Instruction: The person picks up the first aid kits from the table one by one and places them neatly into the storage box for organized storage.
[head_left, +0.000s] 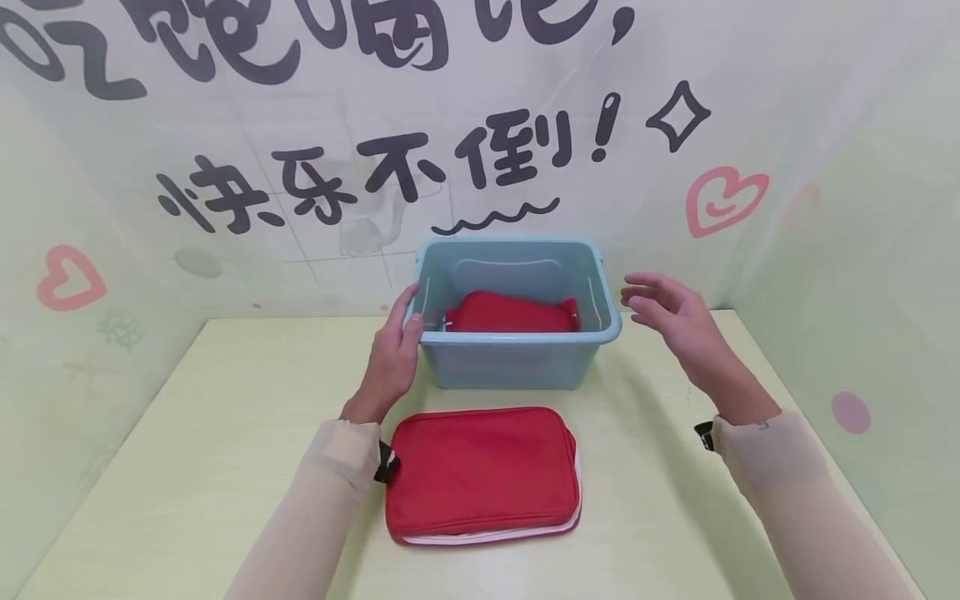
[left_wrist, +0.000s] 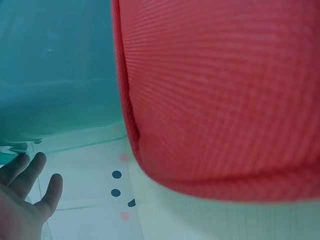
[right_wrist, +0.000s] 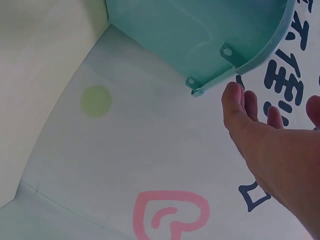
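A light blue plastic bin (head_left: 510, 364) stands near the back of the table, with a red fabric item (head_left: 513, 313) inside, partly hidden by the front wall. My left hand (head_left: 392, 354) is at the bin's left rim, fingers extended along it; the left wrist view shows those fingers (left_wrist: 30, 175) spread beside the blue wall. To the right of the bin my right hand (head_left: 675, 321) hovers with relaxed fingers and nothing in them, apart from the rim. In front of the bin lies a flat red zippered pouch (head_left: 483, 471) with a white edge showing.
The pale table (head_left: 247, 433) is bounded by a back wall (head_left: 315, 267) with black lettering, and by printed side walls (head_left: 862, 275). My left sleeve (head_left: 307, 500) passes beside the pouch's left edge.
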